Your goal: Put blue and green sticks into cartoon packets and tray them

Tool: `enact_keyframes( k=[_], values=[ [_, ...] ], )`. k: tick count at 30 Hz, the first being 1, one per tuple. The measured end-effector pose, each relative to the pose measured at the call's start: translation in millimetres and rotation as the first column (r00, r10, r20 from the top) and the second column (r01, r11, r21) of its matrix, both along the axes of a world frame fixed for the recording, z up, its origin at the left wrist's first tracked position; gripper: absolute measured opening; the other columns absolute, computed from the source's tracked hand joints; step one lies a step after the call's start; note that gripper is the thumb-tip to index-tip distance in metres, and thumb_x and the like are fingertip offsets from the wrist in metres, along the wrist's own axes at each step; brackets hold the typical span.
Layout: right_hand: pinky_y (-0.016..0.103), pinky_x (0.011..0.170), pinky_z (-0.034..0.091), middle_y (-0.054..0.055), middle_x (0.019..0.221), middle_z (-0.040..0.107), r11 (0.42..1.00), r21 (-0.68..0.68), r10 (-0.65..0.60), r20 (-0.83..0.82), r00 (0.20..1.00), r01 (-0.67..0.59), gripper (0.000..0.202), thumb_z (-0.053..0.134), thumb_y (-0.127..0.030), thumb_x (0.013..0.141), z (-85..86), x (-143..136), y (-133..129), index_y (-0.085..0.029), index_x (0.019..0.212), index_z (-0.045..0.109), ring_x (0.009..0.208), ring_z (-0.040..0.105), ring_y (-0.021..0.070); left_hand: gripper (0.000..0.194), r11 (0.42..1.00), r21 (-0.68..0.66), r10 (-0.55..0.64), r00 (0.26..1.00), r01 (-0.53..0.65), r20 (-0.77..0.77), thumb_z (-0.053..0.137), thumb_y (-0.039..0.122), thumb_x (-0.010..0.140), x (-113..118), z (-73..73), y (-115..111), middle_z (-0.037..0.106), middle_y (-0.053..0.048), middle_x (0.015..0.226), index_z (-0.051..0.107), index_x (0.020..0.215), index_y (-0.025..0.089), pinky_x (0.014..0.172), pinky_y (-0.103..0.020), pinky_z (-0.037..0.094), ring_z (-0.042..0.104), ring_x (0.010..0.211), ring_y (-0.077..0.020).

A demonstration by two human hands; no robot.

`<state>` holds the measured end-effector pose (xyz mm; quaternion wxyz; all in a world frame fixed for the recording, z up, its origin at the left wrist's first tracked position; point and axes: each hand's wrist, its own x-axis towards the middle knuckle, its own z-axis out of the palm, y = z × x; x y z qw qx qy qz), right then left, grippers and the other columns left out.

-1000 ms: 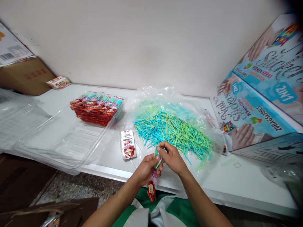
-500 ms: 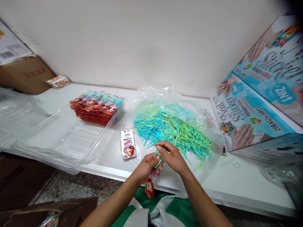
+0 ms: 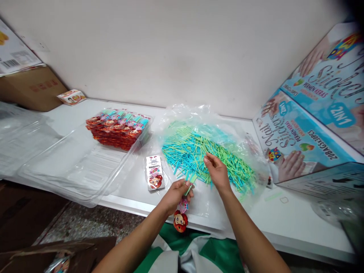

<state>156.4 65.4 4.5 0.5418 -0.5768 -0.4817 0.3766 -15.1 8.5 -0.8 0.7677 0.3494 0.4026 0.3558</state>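
My left hand (image 3: 176,195) is closed around green sticks (image 3: 191,183) and a packet with a red-haired cartoon head (image 3: 180,220), which dangles below the fingers over the table's front edge. Over the pile of blue and green plastic sticks (image 3: 184,148), my right hand (image 3: 218,172) has its thumb and fingertips pinched together. Whatever lies between those fingertips is too small to make out. The sticks spread from an opened clear plastic bag (image 3: 182,113). A small stack of printed cards (image 3: 155,172) with the same cartoon head lies left of my left hand.
Several red-haired packets (image 3: 116,129) are stacked by a clear plastic tray (image 3: 71,167) on the left. Large blue sticker boxes (image 3: 307,129) stand on the right. A cardboard box (image 3: 31,89) and a small box (image 3: 71,97) sit at the far left. The white table (image 3: 301,220) borders the wall.
My right hand has left the sticks at my left hand and moved up and right over the pile. The cartoon head in my left hand has turned more toward the camera.
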Motion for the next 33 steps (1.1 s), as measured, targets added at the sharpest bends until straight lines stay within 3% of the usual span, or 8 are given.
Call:
enact_keyframes(
  k=[3,5,7,11,15,18,26,33],
  values=[
    [0.032,0.071,0.047,0.006,0.088,0.065,0.986,-0.085,0.148,0.091,0.985,-0.141,0.038,0.054,-0.043,0.077,3.0,-2.2,-11.1,-0.017,0.104,0.06,0.076,0.058,0.0174,0.039,0.999,0.004,0.048,0.999,-0.048,0.002,0.055,0.05,0.075,-1.4,-2.5,4.8,0.058,-0.002,0.066,0.055,0.085,0.012,0.049,-0.021,0.035,0.049,0.048,-0.0079],
    [0.03,0.068,0.046,0.004,0.081,0.065,0.938,-0.142,0.334,0.117,0.935,-0.317,0.03,0.056,-0.041,0.076,8.3,-9.3,-24.4,-0.018,0.094,0.063,0.073,0.058,0.0167,0.038,0.997,0.034,0.071,0.997,-0.071,-0.004,0.054,0.05,0.075,-1.8,-3.6,7.6,0.059,-0.002,0.067,0.055,0.085,0.013,0.049,-0.021,0.036,0.05,0.049,-0.0085],
    [0.027,0.065,0.045,0.002,0.074,0.063,0.908,-0.153,0.41,0.128,0.903,-0.39,0.024,0.056,-0.04,0.077,12.0,-16.7,-35.3,-0.018,0.082,0.064,0.069,0.056,0.0155,0.036,0.993,0.078,0.088,0.996,-0.086,-0.018,0.054,0.05,0.076,-1.6,-3.5,9.4,0.059,-0.002,0.069,0.054,0.083,0.014,0.048,-0.02,0.036,0.051,0.05,-0.0086],
    [0.026,0.061,0.042,0.0,0.066,0.061,0.937,-0.126,0.339,0.108,0.935,-0.325,0.024,0.054,-0.04,0.078,10.8,-22.4,-40.2,-0.018,0.073,0.064,0.063,0.054,0.0141,0.036,0.99,0.116,0.07,0.997,-0.073,0.029,0.055,0.048,0.076,-2.5,2.4,7.7,0.063,-0.006,0.078,0.053,0.086,0.014,0.056,-0.023,0.042,0.057,0.06,-0.0118],
    [0.026,0.06,0.042,0.001,0.068,0.06,0.949,-0.109,0.307,0.101,0.946,-0.296,0.024,0.054,-0.04,0.078,8.0,-21.0,-37.4,-0.018,0.076,0.063,0.063,0.053,0.0142,0.04,0.994,0.112,-0.01,0.991,-0.005,0.132,0.068,0.034,0.07,-6.3,6.6,0.0,0.063,-0.01,0.092,0.051,0.101,0.014,0.073,-0.03,0.044,0.061,0.078,-0.0165],
    [0.026,0.064,0.042,0.001,0.071,0.06,0.956,-0.066,0.291,0.124,0.949,-0.285,0.021,0.053,-0.038,0.08,12.4,-23.0,-40.6,-0.019,0.078,0.061,0.067,0.053,0.0144,0.048,0.995,0.095,-0.019,0.992,0.007,0.123,0.073,0.028,0.064,-9.0,1.6,-5.6,0.063,-0.011,0.095,0.051,0.105,0.015,0.07,-0.029,0.045,0.06,0.078,-0.017],
    [0.031,0.075,0.043,0.003,0.081,0.057,0.937,0.23,0.213,0.218,0.952,-0.262,0.008,0.05,-0.024,0.084,35.9,-26.9,-54.6,-0.022,0.082,0.058,0.079,0.054,0.0164,0.035,0.978,0.205,0.011,0.997,-0.027,0.076,0.07,0.027,0.068,-11.9,-4.3,-8.0,0.064,-0.009,0.089,0.059,0.098,0.013,0.076,-0.032,0.045,0.061,0.079,-0.018],
    [0.032,0.074,0.044,0.003,0.084,0.056,0.906,0.294,0.23,0.268,0.936,-0.306,0.009,0.049,-0.018,0.084,44.3,-27.2,-56.7,-0.023,0.085,0.057,0.081,0.054,0.0165,0.031,0.962,0.272,0.014,0.999,-0.021,0.031,0.069,0.029,0.068,-10.4,-0.9,-7.9,0.063,-0.009,0.089,0.062,0.094,0.012,0.076,-0.03,0.044,0.058,0.082,-0.0187]
  ],
)
